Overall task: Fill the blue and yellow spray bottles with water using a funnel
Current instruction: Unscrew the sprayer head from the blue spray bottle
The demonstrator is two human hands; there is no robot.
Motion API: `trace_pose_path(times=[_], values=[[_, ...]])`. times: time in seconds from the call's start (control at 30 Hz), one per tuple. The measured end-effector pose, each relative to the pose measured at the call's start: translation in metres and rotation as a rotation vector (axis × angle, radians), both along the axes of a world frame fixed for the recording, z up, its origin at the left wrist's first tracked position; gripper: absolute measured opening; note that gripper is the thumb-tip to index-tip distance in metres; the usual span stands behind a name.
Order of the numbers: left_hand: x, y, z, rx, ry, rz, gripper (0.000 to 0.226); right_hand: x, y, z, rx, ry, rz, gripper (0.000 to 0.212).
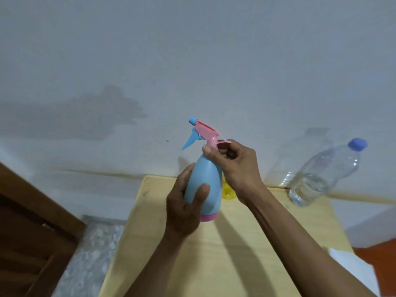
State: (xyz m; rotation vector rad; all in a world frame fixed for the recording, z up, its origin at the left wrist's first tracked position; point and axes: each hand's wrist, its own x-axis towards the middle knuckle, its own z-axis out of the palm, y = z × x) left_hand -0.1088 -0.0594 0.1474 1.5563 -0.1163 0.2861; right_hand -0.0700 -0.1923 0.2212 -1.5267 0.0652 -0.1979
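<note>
The blue spray bottle (pixel 205 179) has a pink base and a pink spray head (pixel 206 131) with a blue trigger and nozzle. I hold it upright above the wooden table (pixel 214 254). My left hand (pixel 184 211) wraps around its body. My right hand (pixel 233 161) grips the neck just below the spray head. Behind the bottle, a bit of a yellow object (pixel 227 190) shows on the table, mostly hidden. No funnel is in view.
A clear plastic water bottle (pixel 321 174) with a blue cap stands at the table's far right corner, partly filled. A white wall is close behind. A brown wooden door (pixel 27 232) stands at left. White paper (pixel 353 269) lies at the table's right edge.
</note>
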Motion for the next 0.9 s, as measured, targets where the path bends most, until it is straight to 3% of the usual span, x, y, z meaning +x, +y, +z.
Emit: trace_pose_path(times=[0.43, 0.67, 0.9], values=[[-0.075, -0.083, 0.043, -0.142, 0.033, -0.108, 0.051, -0.082, -0.08, 0.034, -0.06, -0.048, -0.062, 0.023], [-0.125, -0.115, 0.045, -0.153, 0.057, -0.083, 0.054, -0.127, -0.111, 0.037, 0.076, -0.029, 0.081, 0.036], [-0.16, -0.109, 0.048, -0.088, 0.032, -0.012, 0.05, -0.161, -0.101, 0.035, 0.222, 0.03, 0.068, 0.028]])
